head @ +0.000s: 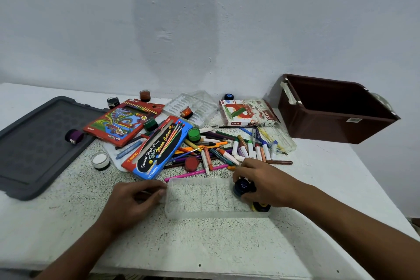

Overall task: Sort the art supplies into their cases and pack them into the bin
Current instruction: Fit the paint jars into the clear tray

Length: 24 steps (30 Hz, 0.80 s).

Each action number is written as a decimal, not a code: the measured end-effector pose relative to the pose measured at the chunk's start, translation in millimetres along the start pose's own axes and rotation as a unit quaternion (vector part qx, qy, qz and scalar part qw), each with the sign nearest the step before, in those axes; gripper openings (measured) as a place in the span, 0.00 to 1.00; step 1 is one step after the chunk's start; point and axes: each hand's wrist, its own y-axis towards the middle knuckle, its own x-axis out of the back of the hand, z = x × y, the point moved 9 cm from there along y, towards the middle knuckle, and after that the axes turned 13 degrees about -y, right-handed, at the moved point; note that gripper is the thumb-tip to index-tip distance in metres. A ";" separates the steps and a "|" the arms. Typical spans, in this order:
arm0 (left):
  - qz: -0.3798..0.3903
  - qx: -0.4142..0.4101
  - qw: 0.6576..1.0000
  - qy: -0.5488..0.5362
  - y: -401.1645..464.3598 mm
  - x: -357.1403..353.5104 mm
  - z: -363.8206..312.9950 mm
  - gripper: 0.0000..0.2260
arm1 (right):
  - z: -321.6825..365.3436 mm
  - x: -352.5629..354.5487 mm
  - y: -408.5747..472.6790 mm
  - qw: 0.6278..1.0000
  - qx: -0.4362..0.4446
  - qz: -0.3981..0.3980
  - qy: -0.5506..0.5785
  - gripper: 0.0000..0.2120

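1. Two hands worked at a clear plastic tray (204, 198) lying near, centre of the white table (227, 245).
2. Left hand (134, 202) pinched the tray's left end wall with fingers curled round it, likely to steady the light tray while it was loaded.
3. Right hand (261, 184) grasped a dark blue paint pot (242, 186), fingers curled round it, at the tray's right end. Judged: being seated in a compartment.
4. A yellow-labelled pot (261, 206) sat in the tray's near right corner, just beside the held one.
5. Loose markers and crayons (227, 150) lay heaped beyond the tray; a green pot (193, 134) and a red pot (191, 163) sat among them, unsorted.
6. Brown bin (336, 109) stood far right, well apart, nothing seen inside. Its grey lid (34, 143) lay far left, off, presumably to keep the bin ready for packing.
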 end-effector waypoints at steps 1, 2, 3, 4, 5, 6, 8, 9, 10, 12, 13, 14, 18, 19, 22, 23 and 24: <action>-0.001 0.003 1.000 -0.003 0.2 0.8 0.5 0.13 | 0.2 0.5 1.4 1.000 0.002 0.008 -0.001 0.20; -0.001 0.005 1.000 -0.005 0.3 0.9 0.4 0.12 | 0.3 0.6 2.5 1.000 0.005 0.017 -0.005 0.20; -0.001 0.007 1.000 -0.007 0.3 0.6 0.5 0.12 | 0.3 1.1 3.7 1.000 0.008 0.026 -0.008 0.19; -0.003 0.011 1.000 -0.009 0.3 0.7 1.2 0.12 | 0.4 0.9 5.1 0.999 0.012 0.035 -0.013 0.19; -0.006 0.015 1.000 -0.012 0.1 1.9 2.4 0.12 | 1.1 1.0 7.7 0.999 0.018 0.046 -0.018 0.20; -0.009 0.020 1.000 -0.016 0.0 2.9 3.7 0.12 | 1.8 0.7 9.6 0.998 0.021 0.058 -0.023 0.20; -0.011 0.030 0.999 -0.020 0.5 3.7 6.0 0.13 | 2.0 0.2 13.1 0.996 0.028 0.085 -0.026 0.21; -0.011 0.033 0.999 -0.019 0.6 3.3 6.4 0.13 | 1.7 0.0 12.6 0.994 0.029 0.099 -0.019 0.20; -0.015 0.038 0.999 -0.017 0.9 6.0 8.3 0.13 | 2.0 2.5 18.2 0.994 0.037 0.105 -0.014 0.20; -0.014 0.048 0.999 -0.015 1.5 5.5 9.8 0.13 | -2.7 10.6 24.8 0.995 0.038 0.091 0.006 0.17; -0.012 0.054 0.998 -0.013 1.4 5.1 10.3 0.13 | -7.9 17.3 30.5 0.997 0.026 0.071 0.021 0.15; -0.011 0.061 0.998 -0.010 1.5 5.6 11.8 0.14 | -16.5 25.2 39.6 0.998 0.007 0.045 0.037 0.14; 0.001 0.082 0.996 -0.017 4.2 4.5 16.8 0.13 | -66.3 56.7 77.9 0.988 -0.102 -0.072 0.087 0.14; 0.001 0.087 0.996 -0.020 5.3 4.7 18.9 0.13 | -79.4 61.4 89.9 0.985 -0.123 -0.087 0.082 0.16; 0.005 0.098 0.995 -0.015 6.0 4.4 22.1 0.08 | -109.2 63.7 125.0 0.980 -0.170 -0.081 0.057 0.20; 0.004 0.104 0.994 -0.018 6.5 4.2 22.4 0.07 | -115.9 62.6 136.1 0.980 -0.179 -0.073 0.039 0.21; 0.006 0.111 0.994 -0.024 6.4 3.9 24.1 0.08 | -121.2 59.6 147.8 0.980 -0.187 -0.060 0.018 0.22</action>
